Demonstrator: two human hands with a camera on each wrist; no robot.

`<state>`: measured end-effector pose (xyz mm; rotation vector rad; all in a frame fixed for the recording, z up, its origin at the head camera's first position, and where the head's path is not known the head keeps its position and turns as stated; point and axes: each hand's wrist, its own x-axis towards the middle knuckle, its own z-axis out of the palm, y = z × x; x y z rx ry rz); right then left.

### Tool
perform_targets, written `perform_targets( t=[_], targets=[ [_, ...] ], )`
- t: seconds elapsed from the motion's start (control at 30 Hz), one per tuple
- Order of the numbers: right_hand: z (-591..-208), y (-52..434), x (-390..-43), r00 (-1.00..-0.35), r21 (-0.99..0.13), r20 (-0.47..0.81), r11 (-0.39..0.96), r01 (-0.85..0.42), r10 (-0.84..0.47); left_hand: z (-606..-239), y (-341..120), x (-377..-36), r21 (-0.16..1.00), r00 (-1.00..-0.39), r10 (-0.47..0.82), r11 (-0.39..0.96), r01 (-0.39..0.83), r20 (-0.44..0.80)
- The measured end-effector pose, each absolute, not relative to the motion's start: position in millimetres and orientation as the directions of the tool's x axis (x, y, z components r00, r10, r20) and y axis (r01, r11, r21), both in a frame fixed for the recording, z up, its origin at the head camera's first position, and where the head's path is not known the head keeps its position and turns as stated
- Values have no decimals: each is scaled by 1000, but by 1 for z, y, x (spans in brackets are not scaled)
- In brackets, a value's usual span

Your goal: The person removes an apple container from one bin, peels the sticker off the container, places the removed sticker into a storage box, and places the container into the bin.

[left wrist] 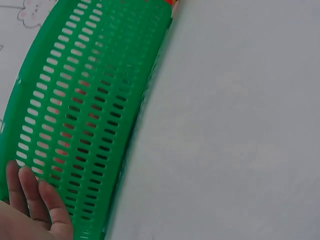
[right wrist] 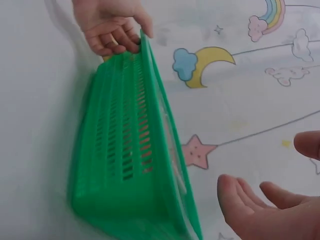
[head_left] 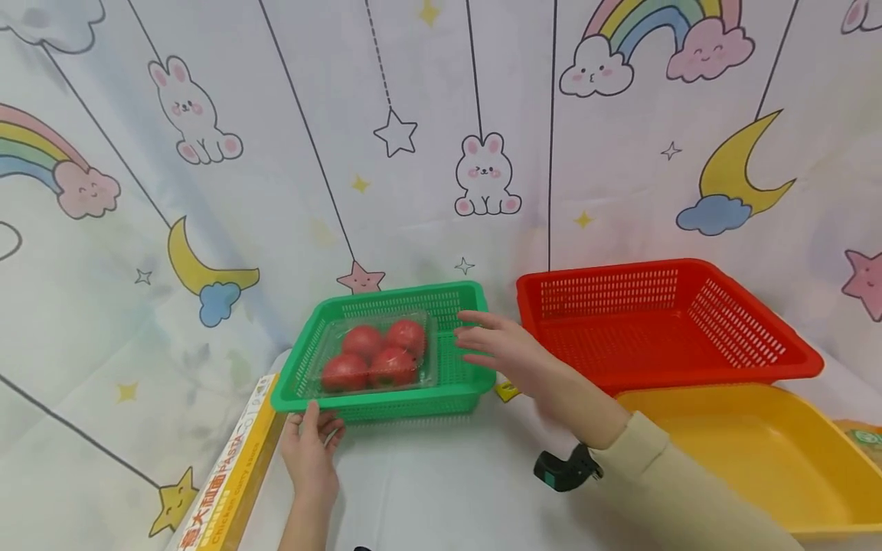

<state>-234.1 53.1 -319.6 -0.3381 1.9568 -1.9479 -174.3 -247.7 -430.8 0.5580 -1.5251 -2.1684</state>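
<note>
A green slotted basket (head_left: 386, 401) stands at the back of the white table. Inside lies a clear plastic box (head_left: 430, 367) with several red apples (head_left: 393, 366). My left hand (head_left: 311, 455) holds the basket's near left rim, thumb over the top and fingers against the outer wall; the left wrist view shows those fingers (left wrist: 36, 192) on the slotted side. By the basket's right end, my right hand (head_left: 513, 352) reaches with fingers spread. A gap shows between the right hand (right wrist: 272, 207) and the basket (right wrist: 115, 200) in the right wrist view.
To the right is a red slotted basket (head_left: 620, 337), with a yellow tray (head_left: 744, 459) in front of it. A long yellow pasta box (head_left: 234, 474) lies at the left. A small yellow item (head_left: 506, 391) shows beside the green basket. A packet (head_left: 867, 438) sits at the right edge.
</note>
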Motion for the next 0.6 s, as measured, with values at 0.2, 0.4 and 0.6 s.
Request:
perform_targets(
  t=[0.2, 0.4, 0.6],
  targets=[
    [-314, 96, -204, -925, -992, -60, 122, 15, -375, -426, -242, -160, 976, -864, -499, -211, 49, -64],
    [-312, 142, -173, -947, -969, 1, 233, -80, -321, -412, -236, -147, 989, -934, -342, -135, -63, -106],
    [-322, 177, -148, -949, -926, 81, 328, -184, -304, -403, -226, -134, 999, -993, -113, 46, 26, 31]
  ],
)
